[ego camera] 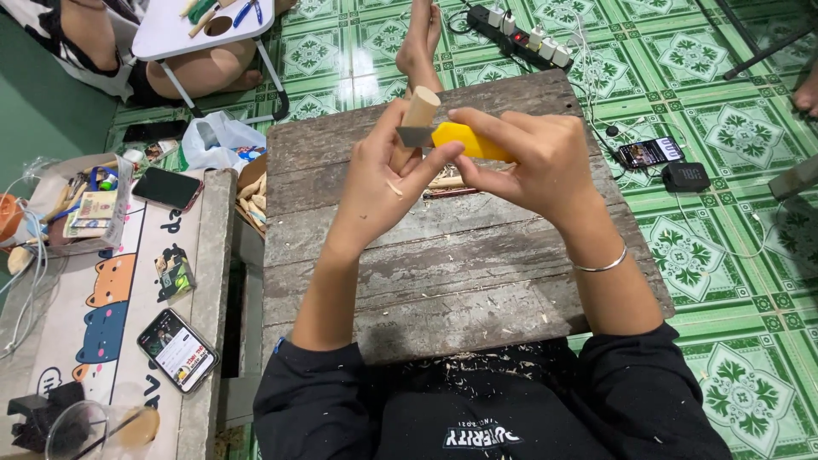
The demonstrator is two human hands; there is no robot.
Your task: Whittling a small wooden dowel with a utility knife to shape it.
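My left hand [382, 181] grips a short round wooden stick [417, 111], held upright over a worn wooden board [443, 273]. My right hand [535, 162] holds a knife with a yellow handle [469, 140]; its grey blade [415, 136] lies against the stick's side just below the top. My left thumb presses near the blade's back. Wood shavings lie on the board and on my black shirt. A silver bangle [601, 266] circles my right wrist.
A low table [213, 247] at left carries two phones [167, 188] [178, 350], a box of clutter and a glass. Another person sits at the top left by a small white table [170, 34]. A power strip [524, 32], a phone [650, 152] and a small black device lie on the green tiled floor.
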